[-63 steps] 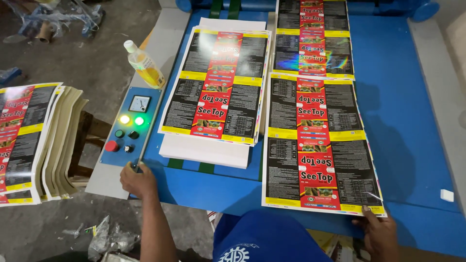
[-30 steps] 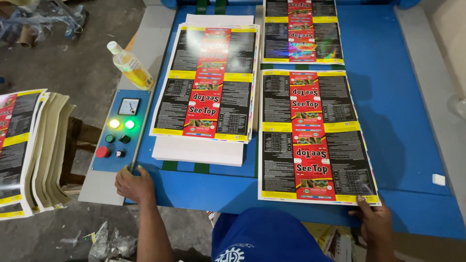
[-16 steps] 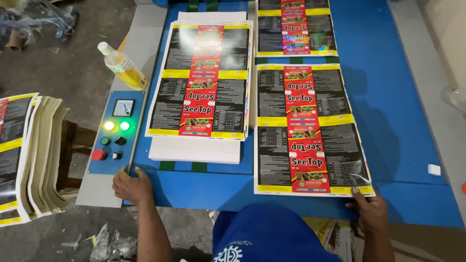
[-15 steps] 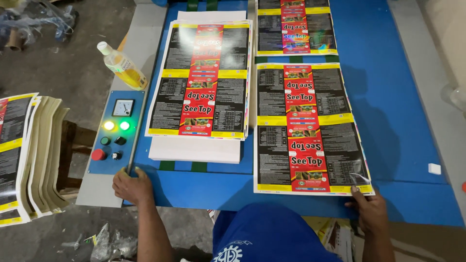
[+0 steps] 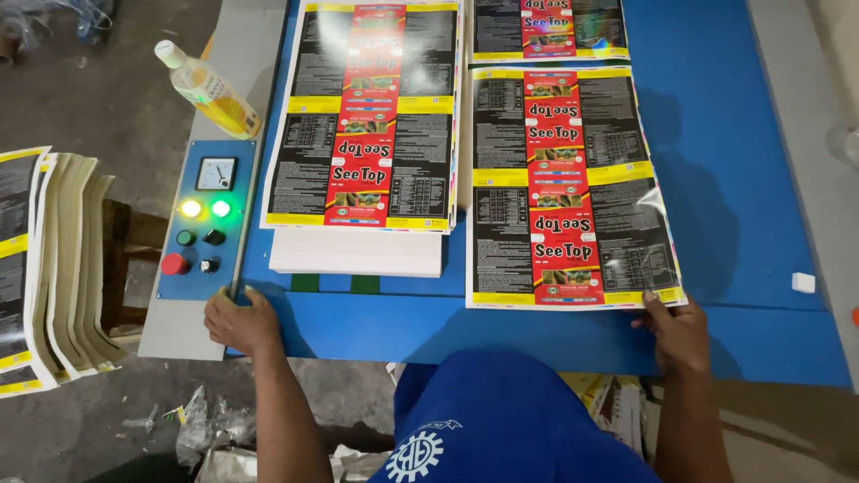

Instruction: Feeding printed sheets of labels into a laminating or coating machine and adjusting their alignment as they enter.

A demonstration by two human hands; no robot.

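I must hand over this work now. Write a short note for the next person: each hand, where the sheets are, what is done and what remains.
Left hand rests on the table's front edge, below the control panel, holding nothing.
Right hand touches the near right corner of the printed sheet lying flat on the blue table.
Sheet stack sits left of it; another pile stands beside the table.
Done: one sheet laid out.
Left: the stack.

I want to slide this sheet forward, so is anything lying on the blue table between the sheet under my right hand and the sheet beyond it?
Nothing visible does. The right hand touches the printed sheet at its near right corner, and only a thin bare strip separates it from the far sheet.
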